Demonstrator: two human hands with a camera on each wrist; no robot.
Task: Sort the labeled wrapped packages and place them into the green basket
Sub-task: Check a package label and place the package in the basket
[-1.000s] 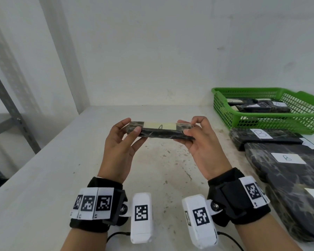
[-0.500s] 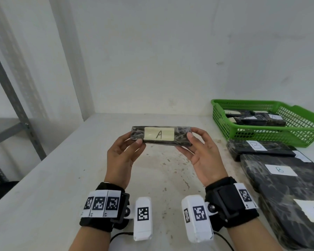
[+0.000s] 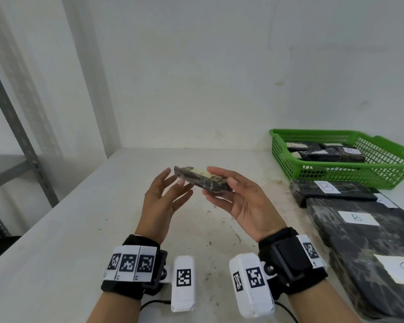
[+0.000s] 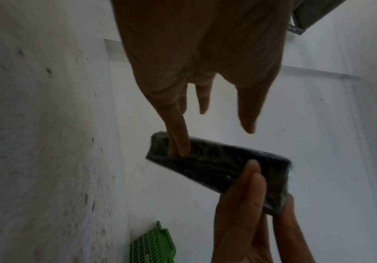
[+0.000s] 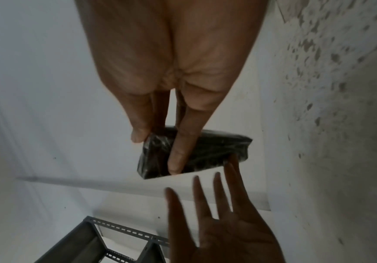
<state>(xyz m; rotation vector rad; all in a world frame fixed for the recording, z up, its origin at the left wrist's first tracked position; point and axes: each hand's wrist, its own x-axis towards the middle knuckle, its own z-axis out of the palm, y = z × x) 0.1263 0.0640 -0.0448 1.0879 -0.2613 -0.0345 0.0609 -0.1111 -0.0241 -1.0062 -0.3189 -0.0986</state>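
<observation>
From the head view, our right hand (image 3: 240,201) pinches the small package (image 3: 202,179) at mid-frame, over the counter (image 3: 56,252); our left hand (image 3: 166,199) is released beside it. One-handed, it could slip. The green basket (image 3: 336,173), right of centre, holds several packages. At the left wrist view, fingertips (image 4: 183,147) brush the wrapper. The right wrist view shows thumb and fingers clamping one end.

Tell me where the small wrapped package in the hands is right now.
In the head view, the small wrapped package is mid-frame above the table, gripped by the right hand, left of the green basket; the left hand is beside it.
</observation>
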